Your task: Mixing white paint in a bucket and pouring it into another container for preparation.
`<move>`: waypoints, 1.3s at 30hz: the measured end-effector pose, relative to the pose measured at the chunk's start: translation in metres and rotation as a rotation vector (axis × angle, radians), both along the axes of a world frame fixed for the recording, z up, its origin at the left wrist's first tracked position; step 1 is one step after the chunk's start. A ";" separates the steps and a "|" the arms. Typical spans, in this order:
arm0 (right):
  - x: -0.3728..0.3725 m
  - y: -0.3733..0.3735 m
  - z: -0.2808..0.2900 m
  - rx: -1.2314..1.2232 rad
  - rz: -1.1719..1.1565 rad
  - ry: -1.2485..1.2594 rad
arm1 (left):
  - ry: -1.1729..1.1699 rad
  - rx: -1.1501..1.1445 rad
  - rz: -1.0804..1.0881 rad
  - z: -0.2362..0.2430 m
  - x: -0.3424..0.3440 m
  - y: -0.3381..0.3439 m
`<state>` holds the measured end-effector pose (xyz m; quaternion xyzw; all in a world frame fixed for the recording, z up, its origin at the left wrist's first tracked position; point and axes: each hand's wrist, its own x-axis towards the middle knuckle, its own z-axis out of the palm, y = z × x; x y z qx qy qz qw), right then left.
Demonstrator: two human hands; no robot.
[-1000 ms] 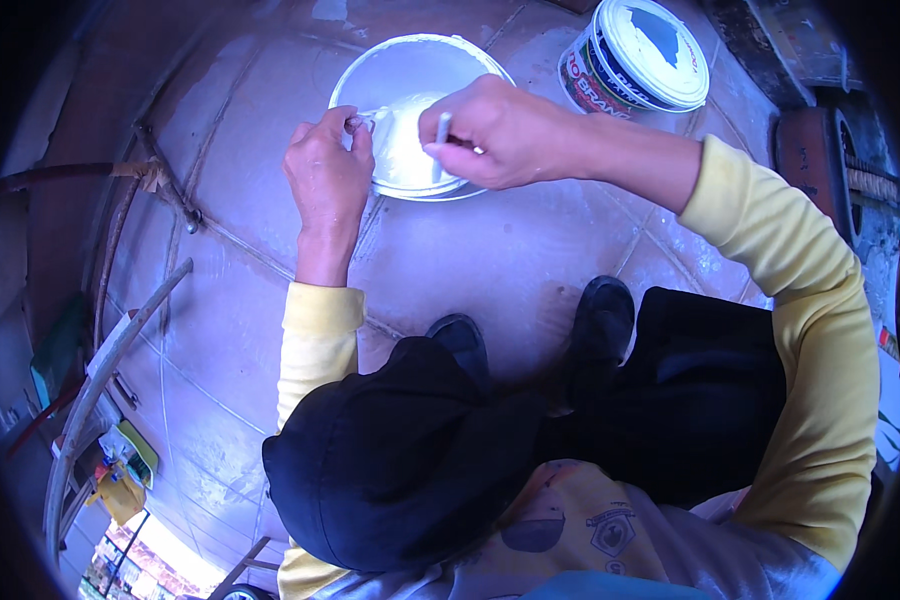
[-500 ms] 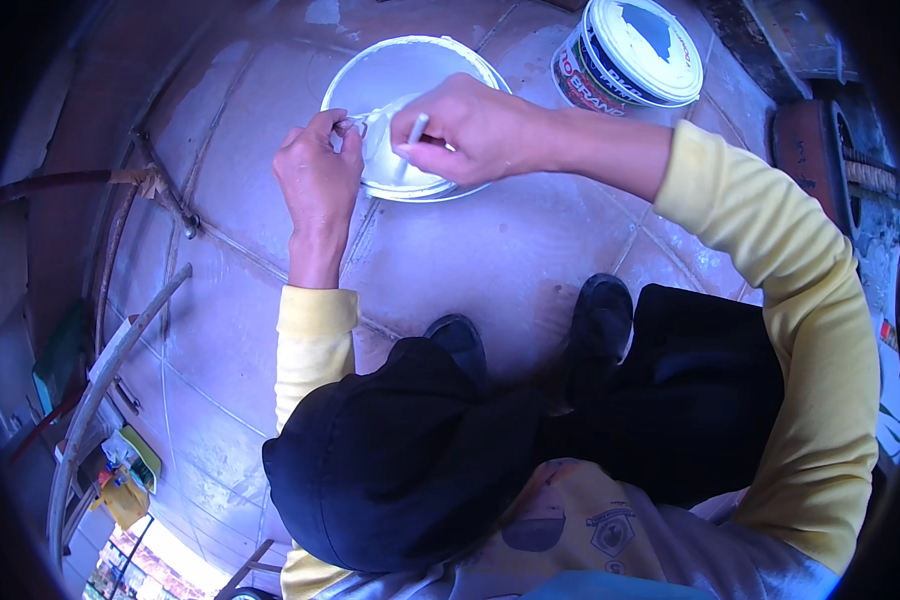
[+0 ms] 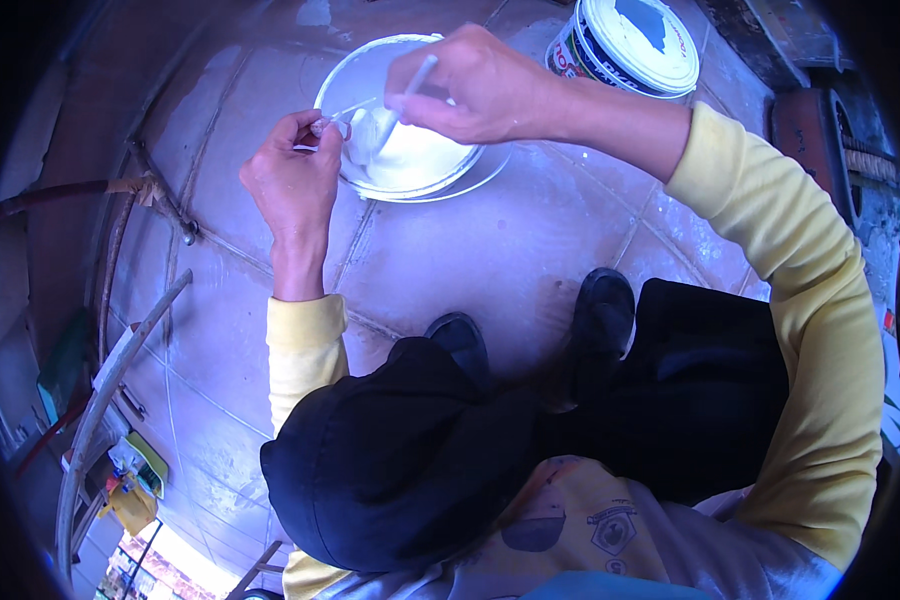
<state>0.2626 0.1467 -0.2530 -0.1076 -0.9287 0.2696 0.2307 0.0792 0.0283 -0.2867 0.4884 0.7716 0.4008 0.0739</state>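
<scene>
Over a round white bucket (image 3: 366, 78) holding white paint (image 3: 425, 160), both my hands work close together. My right hand (image 3: 475, 85) is closed round the pale handle of what looks like a paintbrush (image 3: 372, 135); its broad white end hangs by the bucket's left side. At the left rim, my left hand (image 3: 295, 175) pinches a thin pale stick (image 3: 355, 108) between thumb and fingers. The stick points right, toward the brush. Something small and whitish shows at its pinched end, too small to make out.
A lidded paint bucket (image 3: 640, 50) stands beyond my right forearm. On the left lie a curved wooden pole (image 3: 120, 370) and a metal frame (image 3: 165, 190). My dark shoes (image 3: 605, 305) rest on the tiled floor (image 3: 470, 250) before the bucket. A brown-red box-like object (image 3: 805, 140) sits far right.
My left hand has shifted left and slightly down, drawing away from the brush. My right hand has risen a little, and the brush's white end and the thin stick show more plainly.
</scene>
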 end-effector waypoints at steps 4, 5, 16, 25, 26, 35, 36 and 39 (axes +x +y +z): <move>-0.005 0.022 0.012 -0.091 -0.173 0.047 | -0.014 -0.005 -0.021 0.001 0.001 -0.002; -0.003 0.028 0.015 -0.202 -0.242 -0.007 | -0.006 0.013 -0.030 0.001 0.002 -0.002; -0.017 0.006 0.004 -0.104 -0.168 0.178 | 0.032 -0.041 -0.061 -0.005 0.010 -0.003; -0.002 0.037 -0.008 -0.118 -0.158 0.096 | 0.079 0.001 -0.087 -0.010 0.010 0.000; 0.000 0.039 -0.008 -0.061 -0.174 0.116 | 0.082 0.016 -0.099 -0.010 0.010 -0.001; 0.010 -0.012 -0.011 -0.086 0.076 -0.067 | 0.119 0.001 -0.141 -0.011 0.012 -0.003; 0.004 -0.011 -0.013 -0.145 0.099 -0.022 | 0.161 -0.009 -0.155 -0.012 0.012 -0.001; -0.006 0.010 -0.010 0.046 -0.073 -0.058 | 0.186 -0.061 -0.129 -0.015 0.012 0.001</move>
